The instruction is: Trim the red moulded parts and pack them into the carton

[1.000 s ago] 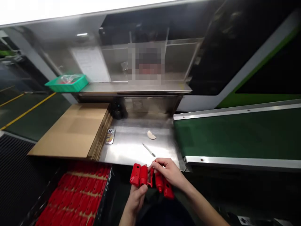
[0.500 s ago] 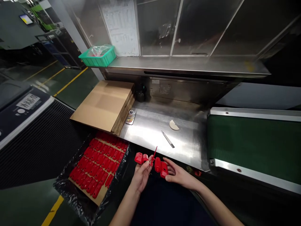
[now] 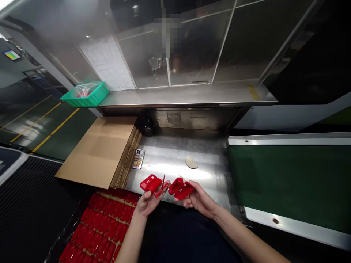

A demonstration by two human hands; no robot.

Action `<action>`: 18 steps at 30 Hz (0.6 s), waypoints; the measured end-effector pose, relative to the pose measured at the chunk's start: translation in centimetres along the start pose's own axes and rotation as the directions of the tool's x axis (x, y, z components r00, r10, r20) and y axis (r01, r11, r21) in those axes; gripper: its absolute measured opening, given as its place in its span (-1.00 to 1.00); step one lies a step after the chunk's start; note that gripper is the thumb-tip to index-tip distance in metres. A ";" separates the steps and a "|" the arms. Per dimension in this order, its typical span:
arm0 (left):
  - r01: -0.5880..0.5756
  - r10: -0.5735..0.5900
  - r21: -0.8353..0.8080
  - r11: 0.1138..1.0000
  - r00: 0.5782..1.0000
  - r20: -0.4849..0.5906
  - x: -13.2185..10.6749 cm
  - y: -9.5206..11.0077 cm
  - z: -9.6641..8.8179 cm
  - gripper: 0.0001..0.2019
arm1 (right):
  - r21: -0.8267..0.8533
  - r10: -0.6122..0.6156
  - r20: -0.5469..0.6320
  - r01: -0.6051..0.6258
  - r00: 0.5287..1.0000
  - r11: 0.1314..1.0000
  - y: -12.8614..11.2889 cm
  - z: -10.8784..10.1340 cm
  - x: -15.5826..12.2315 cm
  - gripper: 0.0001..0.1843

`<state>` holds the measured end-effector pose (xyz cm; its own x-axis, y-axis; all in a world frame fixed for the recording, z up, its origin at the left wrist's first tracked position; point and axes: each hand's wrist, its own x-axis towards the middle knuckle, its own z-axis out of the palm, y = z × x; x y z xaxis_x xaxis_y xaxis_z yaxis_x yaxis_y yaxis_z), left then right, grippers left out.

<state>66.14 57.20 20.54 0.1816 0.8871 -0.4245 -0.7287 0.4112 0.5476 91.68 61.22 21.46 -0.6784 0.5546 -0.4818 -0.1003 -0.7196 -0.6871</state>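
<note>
My left hand [image 3: 146,202] holds a red moulded plastic part [image 3: 150,182] from below, fingers curled under it. My right hand [image 3: 199,199] grips a second red plastic part [image 3: 181,189] beside it. A thin red runner [image 3: 161,186] with a short upright stem links the two parts between my hands. Both hands hover at the front edge of the steel worktable [image 3: 170,160]. Below left stands a box [image 3: 95,233] lined with black plastic, filled with rows of the same red parts.
A stack of flat cardboard [image 3: 101,149] lies left of the steel worktable. A phone [image 3: 138,159] and a tan half-disc [image 3: 191,162] rest on the steel. A green conveyor belt [image 3: 287,175] runs on the right. A green tray [image 3: 85,94] sits on the upper shelf.
The view swung up and back. My hands rose toward the table edge and tilted the red parts flat side up. The small blade on the table is now hidden behind them.
</note>
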 end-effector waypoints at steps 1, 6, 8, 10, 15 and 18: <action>-0.004 0.004 0.002 1.000 0.999 0.038 0.6 -0.1 0.1 -0.14 | 0.157 0.076 0.103 -0.091 0.992 0.983 -0.3 -0.5 -0.1 -0.06; -0.125 0.131 -0.059 0.990 0.987 0.096 4.2 0.0 -0.6 -0.09 | 0.269 0.158 0.181 -0.203 0.971 0.941 -0.1 -3.5 -1.1 -0.04; -0.163 0.169 -0.074 0.984 0.982 0.089 5.2 0.3 -1.3 -0.20 | 0.037 0.089 -0.133 -0.085 0.987 0.996 0.1 -5.4 -1.2 -0.11; -0.160 0.166 -0.076 0.984 0.982 0.086 5.7 0.4 -1.9 -0.26 | -0.414 -0.085 -0.479 -0.139 0.874 0.900 0.3 -7.7 -1.0 -0.06; -0.064 0.071 -0.092 0.994 0.995 0.070 6.1 -1.5 -2.4 -0.35 | -0.797 -0.417 -0.597 -0.567 0.686 0.208 1.7 -12.1 0.4 -0.03; -0.012 0.015 -0.107 0.994 1.000 0.025 6.4 -3.2 -1.5 -0.47 | -0.799 -0.415 -0.573 -0.595 0.707 0.091 3.0 -12.4 1.1 -0.11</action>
<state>68.61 61.30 14.99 0.1870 0.8980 -0.3983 -0.7972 0.3756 0.4726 99.72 64.83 12.11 -0.0206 0.9301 -0.3668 0.9757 -0.0613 -0.2102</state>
